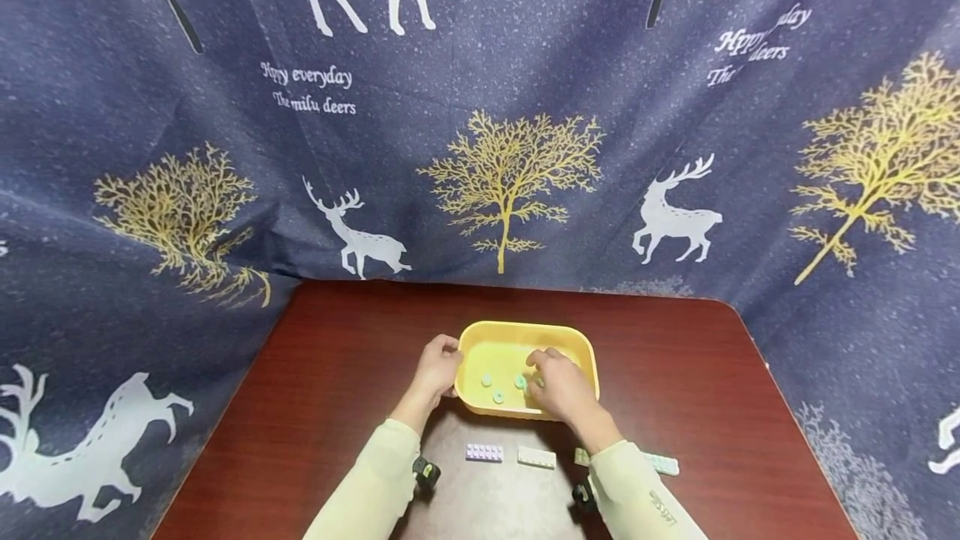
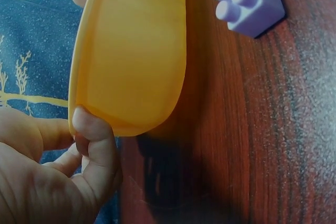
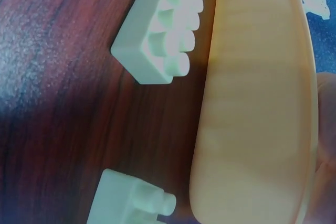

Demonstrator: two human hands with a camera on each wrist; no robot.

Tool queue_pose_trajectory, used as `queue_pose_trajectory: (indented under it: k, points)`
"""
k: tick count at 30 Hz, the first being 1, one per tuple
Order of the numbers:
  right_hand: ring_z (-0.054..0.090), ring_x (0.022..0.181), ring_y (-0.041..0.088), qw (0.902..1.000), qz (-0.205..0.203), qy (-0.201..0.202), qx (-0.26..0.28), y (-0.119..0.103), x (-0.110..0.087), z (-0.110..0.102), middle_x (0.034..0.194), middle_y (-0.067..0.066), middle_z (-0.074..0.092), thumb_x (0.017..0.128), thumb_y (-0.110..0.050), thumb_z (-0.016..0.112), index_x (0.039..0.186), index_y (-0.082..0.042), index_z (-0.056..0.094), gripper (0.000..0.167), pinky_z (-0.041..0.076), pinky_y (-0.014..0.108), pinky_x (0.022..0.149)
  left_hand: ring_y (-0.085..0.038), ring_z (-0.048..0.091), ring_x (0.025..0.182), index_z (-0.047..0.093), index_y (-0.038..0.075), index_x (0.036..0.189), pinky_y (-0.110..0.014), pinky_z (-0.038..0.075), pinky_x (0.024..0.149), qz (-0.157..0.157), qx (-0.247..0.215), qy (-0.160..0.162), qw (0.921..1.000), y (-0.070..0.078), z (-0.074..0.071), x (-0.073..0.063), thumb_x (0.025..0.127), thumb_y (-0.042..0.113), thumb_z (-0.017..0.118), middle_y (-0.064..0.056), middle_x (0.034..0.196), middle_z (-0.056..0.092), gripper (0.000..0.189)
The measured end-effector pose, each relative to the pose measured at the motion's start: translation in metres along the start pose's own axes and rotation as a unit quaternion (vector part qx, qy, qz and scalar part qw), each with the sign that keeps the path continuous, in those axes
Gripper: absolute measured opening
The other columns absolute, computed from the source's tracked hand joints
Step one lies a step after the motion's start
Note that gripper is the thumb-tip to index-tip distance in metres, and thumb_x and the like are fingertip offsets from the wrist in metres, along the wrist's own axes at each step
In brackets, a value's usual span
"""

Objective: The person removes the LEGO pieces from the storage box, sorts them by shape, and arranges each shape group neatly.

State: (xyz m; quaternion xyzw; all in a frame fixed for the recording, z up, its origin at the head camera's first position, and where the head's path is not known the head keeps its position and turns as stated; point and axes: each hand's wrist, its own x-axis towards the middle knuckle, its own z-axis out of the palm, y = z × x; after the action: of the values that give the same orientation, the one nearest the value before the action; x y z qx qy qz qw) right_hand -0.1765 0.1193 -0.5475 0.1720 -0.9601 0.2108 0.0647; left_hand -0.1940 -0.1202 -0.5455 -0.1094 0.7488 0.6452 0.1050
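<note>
A yellow plastic bin [image 1: 480, 411] stands on the table with several small pale-green round pieces [image 1: 521, 382] inside. At its left end my left hand [image 1: 437, 367] grips the rim; the left wrist view shows the thumb and fingers of that hand [image 2: 79, 166] pinching the bin's corner [image 2: 134, 51]. My right hand [image 1: 562, 387] reaches over the right side into the bin, fingers bent down close to the round pieces. Whether those fingertips hold a piece is hidden. In the right wrist view the bin wall [image 3: 252, 103] covers most of that hand [image 3: 326, 124].
In front of the bin lies a row of studded toy bricks: a purple one [image 1: 484, 452], a whitish one [image 1: 537, 457], a green one [image 1: 581, 457] partly behind the right sleeve, and a mint one [image 1: 663, 463]. Behind the reddish-brown table [image 1: 352, 315] hangs a deer-patterned cloth [image 1: 465, 215].
</note>
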Motion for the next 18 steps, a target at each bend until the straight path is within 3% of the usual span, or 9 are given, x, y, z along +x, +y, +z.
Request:
queue_pose_trajectory:
  k: [11, 18]
  points:
    - [0.066, 0.088, 0.027, 0.999, 0.013, -0.043, 0.001, -0.0016, 0.001, -0.0002, 0.093, 0.005, 0.067, 0.068, -0.003, 0.076, 0.098, -0.011, 0.075, 0.031, 0.058, 0.045, 0.079, -0.021, 0.057, 0.059, 0.053, -0.004, 0.128, -0.021, 0.046, 0.04, -0.005, 0.007, -0.002, 1.0, 0.0022, 0.0013, -0.0054, 0.105, 0.007, 0.05, -0.026, 0.102, 0.061, 0.026]
    - [0.065, 0.083, 0.023, 0.9983, 0.02, -0.054, -0.001, -0.0011, 0.0042, 0.0001, 0.087, 0.001, 0.068, 0.066, 0.0, 0.073, 0.09, -0.015, 0.075, 0.028, 0.057, 0.041, 0.075, -0.02, 0.058, 0.059, 0.054, -0.002, 0.128, -0.02, 0.045, 0.04, -0.003, 0.016, 0.004, 0.9999, 0.0035, 0.0, -0.0051, 0.105, 0.009, 0.051, -0.024, 0.101, 0.061, 0.026]
